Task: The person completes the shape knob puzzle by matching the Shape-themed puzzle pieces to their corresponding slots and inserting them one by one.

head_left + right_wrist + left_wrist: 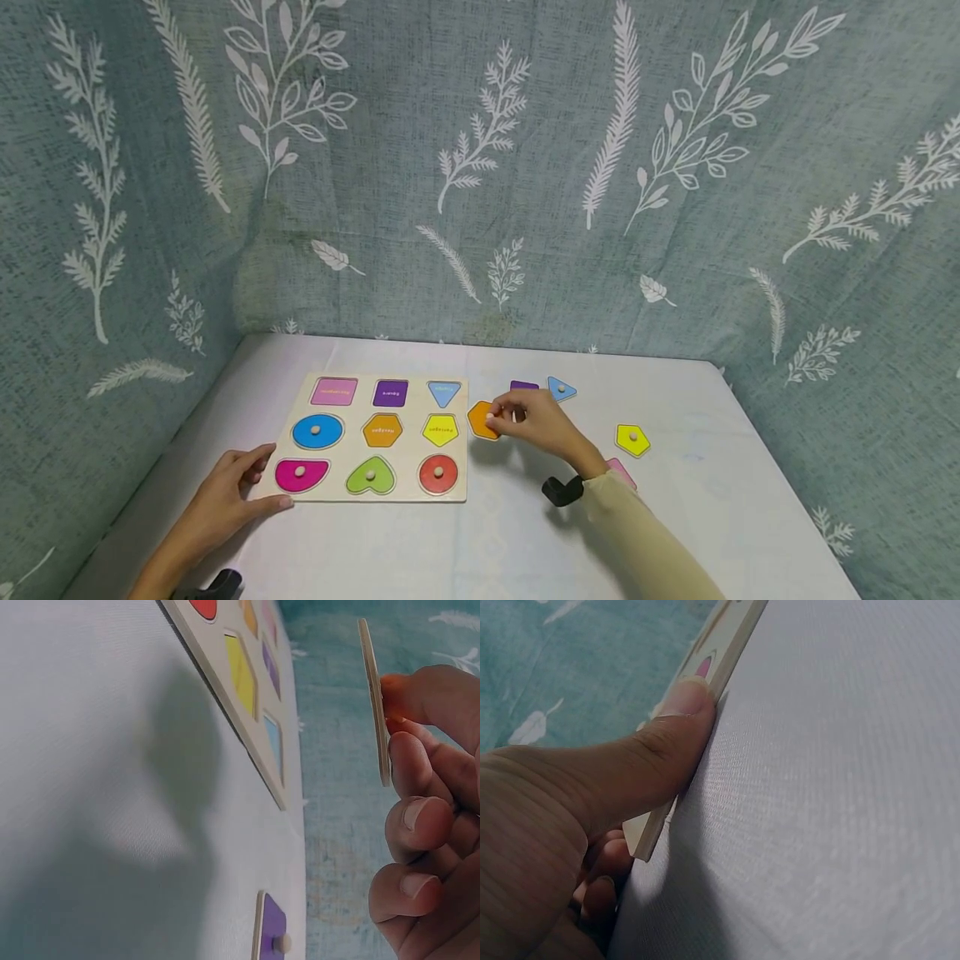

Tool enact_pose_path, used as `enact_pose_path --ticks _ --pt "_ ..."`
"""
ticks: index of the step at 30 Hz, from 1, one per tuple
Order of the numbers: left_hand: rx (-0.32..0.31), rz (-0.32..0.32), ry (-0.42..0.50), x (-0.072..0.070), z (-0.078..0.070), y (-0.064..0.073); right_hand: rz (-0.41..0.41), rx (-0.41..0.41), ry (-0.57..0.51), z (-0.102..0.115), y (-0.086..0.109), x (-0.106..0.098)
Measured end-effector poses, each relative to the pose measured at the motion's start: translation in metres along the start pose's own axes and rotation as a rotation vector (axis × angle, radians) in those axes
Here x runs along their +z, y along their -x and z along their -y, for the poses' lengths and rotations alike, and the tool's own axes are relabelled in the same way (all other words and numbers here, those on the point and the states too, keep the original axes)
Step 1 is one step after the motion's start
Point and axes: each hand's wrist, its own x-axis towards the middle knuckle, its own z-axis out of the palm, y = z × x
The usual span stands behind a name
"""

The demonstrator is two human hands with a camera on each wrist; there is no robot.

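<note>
1. Both our hands hold something; nearest, our left hand (pixel 225 492) grips the puzzle board (pixel 407 468) at its near left corner, thumb on the near edge, fingers (pixel 253 457) along the side.
2. The board's near row holds a magenta half-round (pixel 312 478), a green heart (pixel 371 483) and a red circle (pixel 438 483), all knobbed.
3. A pink piece (pixel 622 472) peeks from behind our right wrist; a yellow pentagon (pixel 633 444) lies beyond it.
4. Our right hand (pixel 538 418) pinches the orange hexagon (pixel 480 422), thin, flat and pale-edged, by its knob above the table (pixel 510 542), just right of the board.
5. Level with it, a blue oval (pixel 317 439) sits beside the hexagon recess (pixel 382 431), orange-floored, and the yellow pentagon recess (pixel 440 430).
6. Farther, the rectangle recess (pixel 334 392), square recess (pixel 391 393) and triangle recess (pixel 444 392) show pink, purple and blue.
7. Beyond our right hand lie a half-hidden purple piece (pixel 524 386) and a blue triangle (pixel 558 392).
</note>
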Motion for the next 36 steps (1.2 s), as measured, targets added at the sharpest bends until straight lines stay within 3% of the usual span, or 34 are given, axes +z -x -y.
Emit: enact_pose_path --ticks 19,36 --pt "0.026 -0.013 -0.004 0.0 0.002 0.0 0.045 -0.039 0.036 0.007 -0.026 0.026" --pt "0.007 -0.014 0.0 0.0 0.002 0.0 0.113 -0.046 0.035 0.013 -0.053 0.052"
